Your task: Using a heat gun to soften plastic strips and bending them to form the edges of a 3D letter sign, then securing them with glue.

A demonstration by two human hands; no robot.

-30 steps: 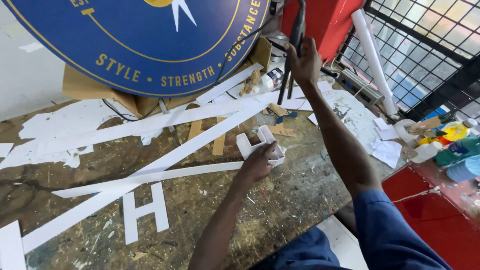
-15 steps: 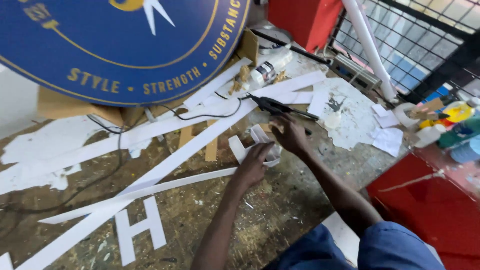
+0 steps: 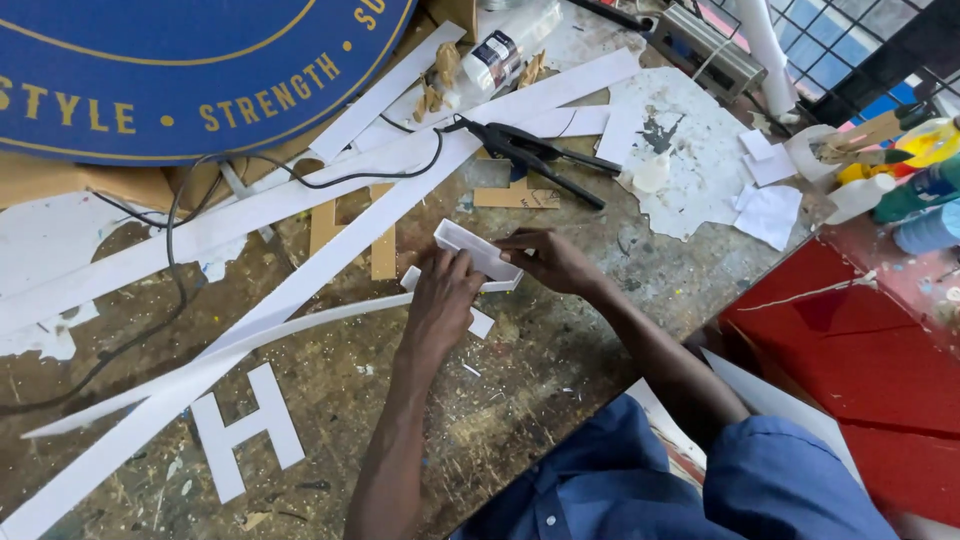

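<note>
At your far left a flat white letter cutout (image 3: 245, 430) lies loose on the scarred workbench (image 3: 560, 360), with long white strips (image 3: 300, 290) running diagonally past it, uncut. Your left hand (image 3: 440, 300) presses down with fingers together on the small white channel letter piece (image 3: 478, 255), which sits mid-bench just in front of you. Your right hand (image 3: 550, 260) pinches its right end, steadying the raised side wall. The walls stand up on at least part of it, so forming looks partly done; how far the joints are fixed, you cannot tell. Farther right the black glue gun (image 3: 530, 155) lies set down, apart from both hands.
</note>
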